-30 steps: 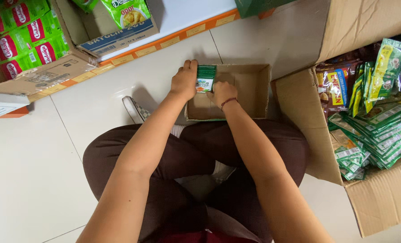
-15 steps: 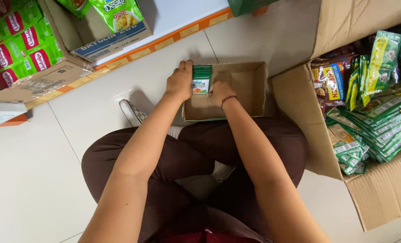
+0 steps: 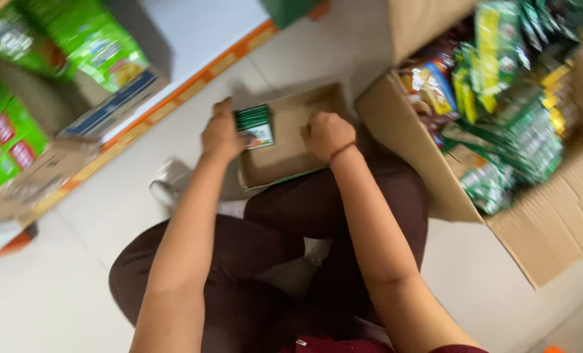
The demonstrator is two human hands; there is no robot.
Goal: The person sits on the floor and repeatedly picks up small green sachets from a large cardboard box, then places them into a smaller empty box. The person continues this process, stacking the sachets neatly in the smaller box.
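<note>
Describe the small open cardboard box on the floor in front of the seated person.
The small open brown cardboard box is shallow, its top open, with low walls of plain card. It lies on the pale tiled floor just beyond the person's knees, beside a larger carton of packets. A small stack of green packets stands at its left end, against the left hand. The right hand, closed in a fist, rests over its right part. The view is blurred.

small box point(image 3: 291, 134): matt brown cardboard, plain and smooth inside, centre of the frame
green packets point(image 3: 253, 126): printed card or foil, slightly glossy; too blurred to tell which
big carton point(image 3: 553, 216): rough corrugated cardboard, matt, at right
sachets point(image 3: 514, 124): shiny plastic film, crinkled, inside the big carton
floor point(image 3: 63, 274): pale tiles, smooth with a soft sheen
trousers point(image 3: 265, 261): dark maroon cloth, matt
</note>
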